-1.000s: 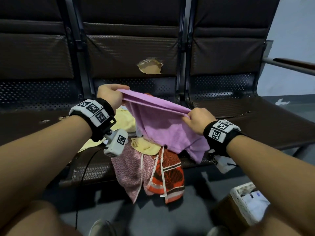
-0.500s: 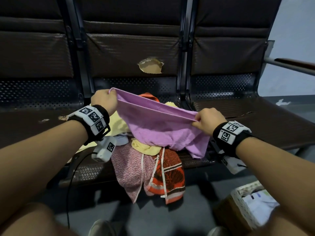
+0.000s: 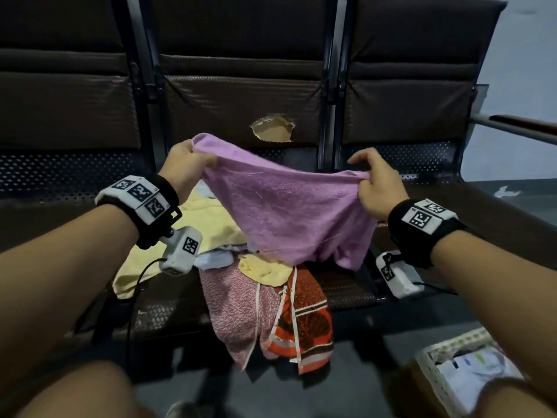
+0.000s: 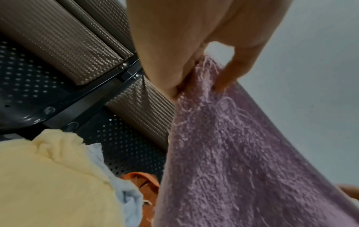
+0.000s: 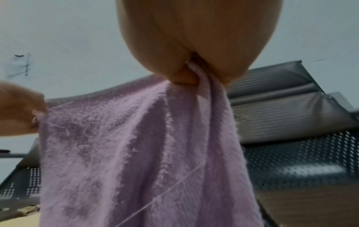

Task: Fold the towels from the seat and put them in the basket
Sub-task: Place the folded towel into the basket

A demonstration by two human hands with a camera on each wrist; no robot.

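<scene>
1. You've lifted the purple towel [image 3: 286,212] higher than half a second ago and pulled your hands further apart; its top edge, slack and bunched before, now runs nearly taut between them.
2. Your left hand [image 3: 184,167] pinches the left top corner: thumb and curled fingers clamped on the cloth, clear in the left wrist view.
3. Your right hand [image 3: 373,188] pinches the right end of the top edge between thumb and fingers; the index finger sticks out loose above. The cloth is gathered in folds at this grip, so it may not be the true corner.
4. The towel hangs in the air over the pile [image 3: 259,285], bottom edge about touching it. It looks spread ready for a first fold; no fold made yet.
5. Still on the seat [image 3: 346,288]: yellow towel [image 3: 211,224], pale blue one, small yellow one, pink patterned one, orange patterned one. The last two hang over the front edge.
6. Basket [image 3: 434,375], white weave, sits on the floor at lower right, well apart from the towel; something pale is already inside, can't tell what.
7. Surface: dark perforated metal bench seats in a row, padded backs, a torn hole [image 3: 272,132] in the middle back.
8. Room: grey floor, pale wall at right, a rail [image 3: 518,131] at right.
</scene>
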